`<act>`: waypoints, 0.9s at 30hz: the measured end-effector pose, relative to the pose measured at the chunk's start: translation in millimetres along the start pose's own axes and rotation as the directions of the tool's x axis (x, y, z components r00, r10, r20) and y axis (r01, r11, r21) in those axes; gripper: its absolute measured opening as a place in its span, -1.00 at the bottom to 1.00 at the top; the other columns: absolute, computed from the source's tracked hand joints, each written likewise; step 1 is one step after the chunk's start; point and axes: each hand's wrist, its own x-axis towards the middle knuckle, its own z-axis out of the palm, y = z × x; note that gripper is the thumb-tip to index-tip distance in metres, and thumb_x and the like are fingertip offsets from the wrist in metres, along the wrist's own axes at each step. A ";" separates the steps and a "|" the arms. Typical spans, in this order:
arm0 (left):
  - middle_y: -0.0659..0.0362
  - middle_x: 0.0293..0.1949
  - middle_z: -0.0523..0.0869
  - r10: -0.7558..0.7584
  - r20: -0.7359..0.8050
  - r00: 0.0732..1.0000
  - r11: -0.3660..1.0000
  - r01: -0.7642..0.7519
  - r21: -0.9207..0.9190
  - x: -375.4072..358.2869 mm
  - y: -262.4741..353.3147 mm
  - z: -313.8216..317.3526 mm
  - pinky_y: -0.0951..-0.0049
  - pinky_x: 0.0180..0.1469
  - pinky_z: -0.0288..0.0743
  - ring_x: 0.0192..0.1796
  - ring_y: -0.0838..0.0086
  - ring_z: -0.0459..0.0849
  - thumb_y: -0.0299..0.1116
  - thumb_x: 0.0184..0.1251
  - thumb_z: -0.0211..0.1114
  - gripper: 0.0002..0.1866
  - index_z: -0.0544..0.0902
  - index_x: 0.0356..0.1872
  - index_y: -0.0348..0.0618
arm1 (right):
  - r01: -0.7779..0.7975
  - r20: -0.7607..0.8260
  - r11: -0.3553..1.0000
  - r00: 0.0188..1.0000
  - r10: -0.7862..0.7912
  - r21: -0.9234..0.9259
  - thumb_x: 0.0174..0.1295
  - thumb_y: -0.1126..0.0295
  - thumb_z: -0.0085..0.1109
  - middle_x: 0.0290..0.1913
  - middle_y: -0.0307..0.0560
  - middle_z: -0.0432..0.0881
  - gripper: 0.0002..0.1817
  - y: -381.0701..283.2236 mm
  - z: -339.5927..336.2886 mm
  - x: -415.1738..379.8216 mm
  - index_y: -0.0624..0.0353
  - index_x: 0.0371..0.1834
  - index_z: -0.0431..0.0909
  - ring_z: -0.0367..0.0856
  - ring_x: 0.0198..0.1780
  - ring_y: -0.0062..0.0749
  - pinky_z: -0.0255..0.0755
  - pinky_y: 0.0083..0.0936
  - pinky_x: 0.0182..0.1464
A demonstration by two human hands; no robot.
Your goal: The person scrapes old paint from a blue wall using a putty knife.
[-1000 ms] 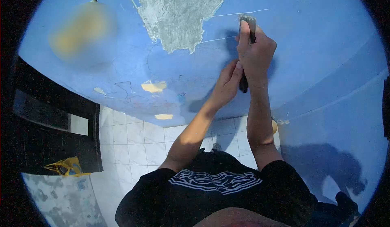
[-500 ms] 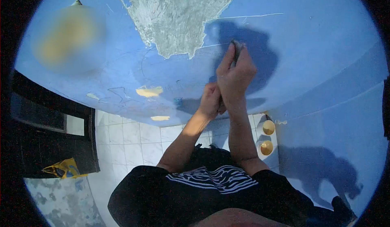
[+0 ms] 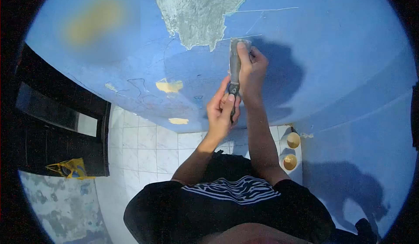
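Observation:
In front of the blue wall (image 3: 192,69), my left hand (image 3: 222,110) is wrapped round the dark handle of a scraper (image 3: 235,67). The scraper stands nearly upright, its wide grey blade at the top. My right hand (image 3: 251,71) grips the blade end, thumb on its flat face and fingers behind it. Just up and left of the blade is a rough grey patch (image 3: 196,14) of bare plaster with a ragged edge. Thin white scored lines run rightward from this patch.
Two round containers (image 3: 290,162) stand on the white tiled floor (image 3: 144,145) at the lower right, by the wall corner. A dark door (image 3: 39,139) and a yellow bag (image 3: 72,169) are at the left. Small cream patches (image 3: 169,86) mark the wall.
The scraper has turned so its blade face and handle show. My left hand has opened up somewhat around the handle, and my right thumb now lies on the blade. The view has shifted slightly.

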 end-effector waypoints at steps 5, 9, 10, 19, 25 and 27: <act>0.33 -0.50 0.57 0.030 -0.145 0.989 0.989 -0.008 0.150 -0.7 -7.5 -4.1 0.70 -0.56 0.28 -0.58 0.78 0.39 -0.39 0.57 0.10 -0.50 0.33 0.46 -0.24 | 0.253 -0.076 0.928 0.956 -0.283 -0.273 0.29 0.30 0.29 -0.69 -0.32 0.31 -0.54 28.7 8.6 12.7 0.19 -0.71 0.33 0.18 -0.56 -0.65 0.08 -0.47 -0.50; 0.37 -0.51 0.57 0.156 -0.195 0.968 0.950 -0.093 0.299 2.3 -23.5 -0.2 0.71 -0.50 0.28 -0.53 0.79 0.40 -0.43 0.53 0.14 -0.54 0.42 0.41 -0.26 | 0.207 -0.063 0.953 0.972 -0.226 -0.223 0.29 0.29 0.28 -0.69 -0.38 0.29 -0.55 23.6 8.4 12.8 0.18 -0.70 0.33 0.18 -0.55 -0.67 0.07 -0.49 -0.50; 0.37 -0.51 0.57 0.159 -0.200 0.967 0.949 -0.094 0.300 4.2 -27.1 0.3 0.71 -0.50 0.28 -0.53 0.79 0.40 -0.43 0.53 0.14 -0.54 0.42 0.41 -0.26 | 0.149 -0.062 0.974 0.985 -0.162 -0.170 0.30 0.29 0.27 -0.69 -0.41 0.29 -0.55 13.9 10.1 11.7 0.17 -0.70 0.32 0.17 -0.55 -0.68 0.06 -0.48 -0.50; 0.41 -0.52 0.53 0.188 -0.211 0.959 0.922 -0.098 0.375 7.7 -28.5 -5.5 0.71 -0.49 0.27 -0.52 0.79 0.39 -0.44 0.52 0.16 -0.53 0.42 0.40 -0.32 | 0.195 -0.054 0.963 0.977 -0.208 -0.186 0.32 0.30 0.27 -0.66 -0.48 0.31 -0.56 20.0 9.2 11.1 0.10 -0.69 0.32 0.16 -0.54 -0.75 0.04 -0.55 -0.50; 0.39 -0.54 0.54 0.163 -0.234 0.958 0.948 -0.087 0.306 4.8 -32.9 -7.2 0.70 -0.50 0.27 -0.55 0.78 0.38 -0.49 0.52 0.14 -0.53 0.40 0.40 -0.35 | 0.103 -0.077 0.992 0.991 -0.109 -0.077 0.34 0.33 0.26 -0.62 -0.48 0.39 -0.60 12.8 17.6 4.4 0.12 -0.67 0.41 0.22 -0.54 -0.81 0.08 -0.63 -0.51; 0.38 -0.54 0.54 0.122 -0.223 0.967 0.974 -0.073 0.216 3.9 -32.9 -6.4 0.69 -0.53 0.28 -0.58 0.78 0.38 -0.51 0.53 0.12 -0.53 0.39 0.41 -0.33 | 0.041 -0.093 0.998 0.995 -0.044 -0.040 0.36 0.36 0.26 -0.61 -0.50 0.39 -0.59 14.9 17.8 5.9 0.12 -0.67 0.40 0.22 -0.54 -0.84 0.07 -0.67 -0.51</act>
